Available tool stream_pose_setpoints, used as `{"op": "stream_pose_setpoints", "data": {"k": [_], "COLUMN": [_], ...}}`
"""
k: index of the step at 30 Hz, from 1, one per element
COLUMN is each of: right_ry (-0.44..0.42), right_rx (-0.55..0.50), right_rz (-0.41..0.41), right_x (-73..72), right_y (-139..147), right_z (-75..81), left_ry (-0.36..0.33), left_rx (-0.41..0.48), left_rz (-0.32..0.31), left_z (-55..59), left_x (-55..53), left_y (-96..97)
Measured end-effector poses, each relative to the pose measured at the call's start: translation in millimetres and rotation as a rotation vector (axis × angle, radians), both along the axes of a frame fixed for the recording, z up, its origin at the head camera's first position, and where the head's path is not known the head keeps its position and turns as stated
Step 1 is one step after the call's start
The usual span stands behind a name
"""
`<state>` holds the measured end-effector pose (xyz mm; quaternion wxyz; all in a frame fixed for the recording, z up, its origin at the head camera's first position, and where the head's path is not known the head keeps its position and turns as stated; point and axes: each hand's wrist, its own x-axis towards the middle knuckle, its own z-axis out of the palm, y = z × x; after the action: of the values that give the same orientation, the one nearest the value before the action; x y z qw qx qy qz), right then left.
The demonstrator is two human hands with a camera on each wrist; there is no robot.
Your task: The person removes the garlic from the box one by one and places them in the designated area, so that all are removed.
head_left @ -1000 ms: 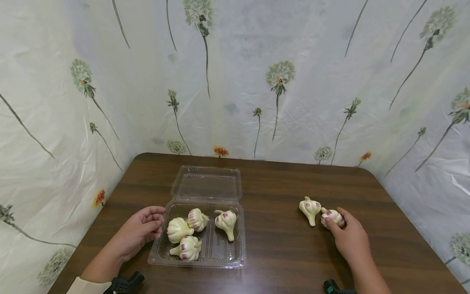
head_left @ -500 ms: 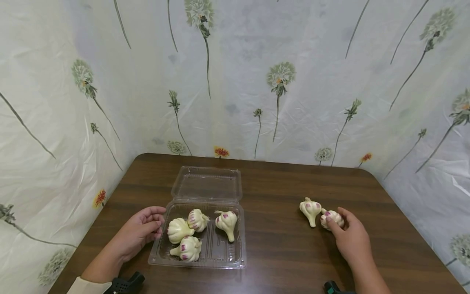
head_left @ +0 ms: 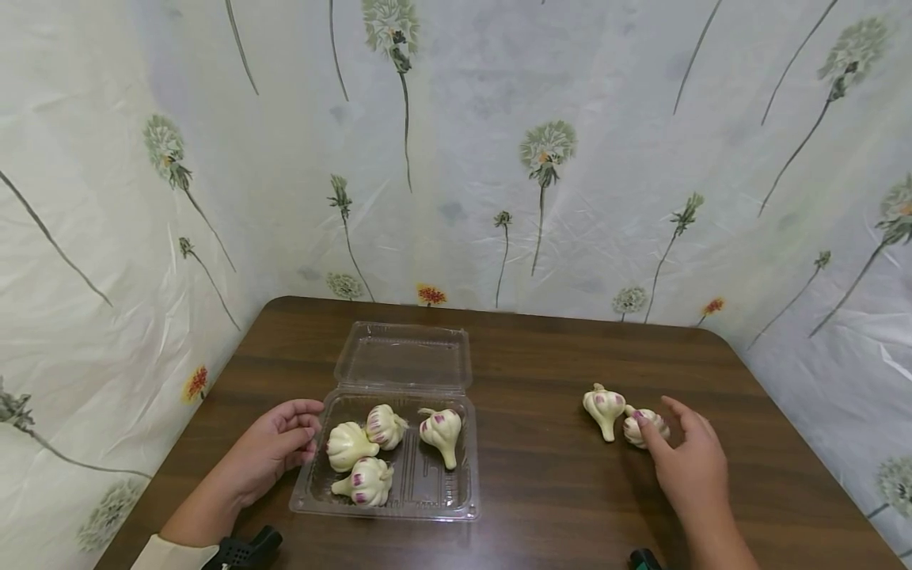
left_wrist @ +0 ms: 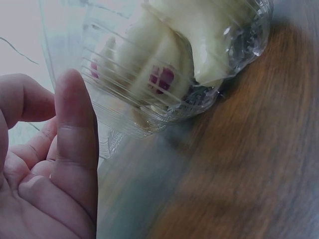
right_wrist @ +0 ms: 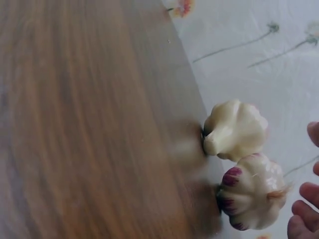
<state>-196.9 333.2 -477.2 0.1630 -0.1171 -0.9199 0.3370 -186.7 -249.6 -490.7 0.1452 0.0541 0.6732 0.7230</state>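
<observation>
My right hand [head_left: 691, 467] is around the near side of a purple-streaked garlic bulb [head_left: 644, 428]. Its thumb tip overlaps the bulb while the index finger stands away from it. A second garlic bulb [head_left: 604, 412] lies just left of that one. In the right wrist view, spread fingertips [right_wrist: 309, 194] show beside the garlic. My left hand [head_left: 274, 447] has relaxed, bent fingers right at the left rim of a clear plastic clamshell box [head_left: 427, 507]. Through the box's ribbed wall, the left wrist view shows garlic [left_wrist: 164, 74] close to the thumb [left_wrist: 75, 124].
The box lies with its lid [head_left: 402, 356] folded back. Several garlic bulbs [head_left: 370, 481] sit in its left part and one bulb [head_left: 442, 434] at its right. Behind the dark wooden table [head_left: 527, 372] hangs a flower-printed sheet [head_left: 456, 158].
My right hand's fingers have spread and drawn away from the right-hand garlic bulb, which stays on the table. The left hand and the box keep their places.
</observation>
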Motion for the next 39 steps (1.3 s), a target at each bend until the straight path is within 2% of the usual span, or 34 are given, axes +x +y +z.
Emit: {"op": "stream_pose_setpoints", "data": {"k": [4,11,13,17,25,29,32,36,39], "right_ry": [0.023,0.077,0.106,0.161,0.157,0.182,0.186,0.161,0.174], "right_rx": [-0.011,-0.143,-0.153,-0.163,-0.169,-0.181,-0.156,-0.089,-0.07], "right_rz": [-0.002,0.034,0.053,0.128,0.321,0.44,0.508,0.552,0.602], "right_x": [3.9,15.1,16.7,16.9,20.7,21.2,20.9,21.7,22.9], "right_y": [-5,-28,-35,-47,-62,-71,-78,-88,-96], "right_z": [3.5,15.7,18.2,16.5,11.9,9.4,6.2,2.9,-0.5], "left_ry": [-0.003,-0.008,-0.008,-0.014,-0.009,-0.002,-0.002,-0.002,-0.004], "left_rx": [-0.001,-0.005,-0.01,-0.019,-0.013,-0.013,-0.014,-0.015,-0.014], "left_rz": [0.001,0.0,0.001,0.013,0.007,-0.001,0.0,0.004,0.007], "left_z": [0.3,1.0,1.1,1.4,1.4,1.6,1.6,1.0,-0.1], "left_x": [-0.2,-0.3,-0.5,-0.3,-0.3,-0.3,-0.5,-0.7,-0.6], "left_y": [0.1,1.1,1.3,1.4,0.6,0.7,1.1,1.2,0.6]}}
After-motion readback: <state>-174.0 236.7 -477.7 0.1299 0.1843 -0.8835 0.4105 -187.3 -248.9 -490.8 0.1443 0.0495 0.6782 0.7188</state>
